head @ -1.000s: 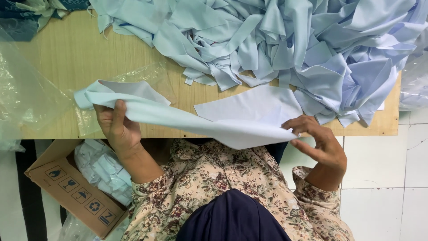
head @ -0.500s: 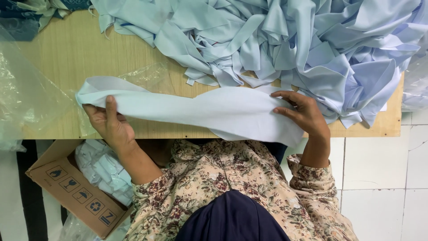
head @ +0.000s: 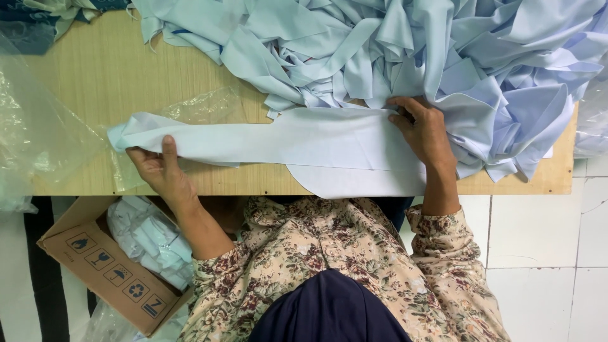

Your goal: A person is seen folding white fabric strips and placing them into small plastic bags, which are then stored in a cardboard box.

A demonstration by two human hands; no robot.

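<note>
At the far left of the frame we see clear plastic sheeting [head: 38, 126] draped over the edge of the wooden worktop [head: 101, 69], and below it, in the lower left, an open cardboard box [head: 95, 266] on the floor holding bagged pale blue cloth. A second crumpled piece of clear plastic [head: 202, 107] lies on the worktop just above the strip we are working on. Our left hand [head: 158, 170] sits at the near edge of the worktop, left of centre, with the thumb pressed on top of the long pale blue fabric strip [head: 278, 136] and the fingers curled underneath, so it has the strip's left end pinched. The strip runs flat across the middle of the frame, from a rumpled tip at its left end to the foot of the pile on the right, and it lies over a lighter, curved piece of fabric [head: 354, 180] whose rounded edge hangs slightly over the near edge of the worktop. Our right hand [head: 424, 130], right of centre, lies open and palm down on the strip's right end, fingers spread and pressing it flat rather than gripping it. Above and to the right, a big heap of light blue fabric pieces [head: 443, 57] fills the upper right of the frame, touching the strip's far edge. White floor tiles [head: 544, 240] show in the lower right.
</note>
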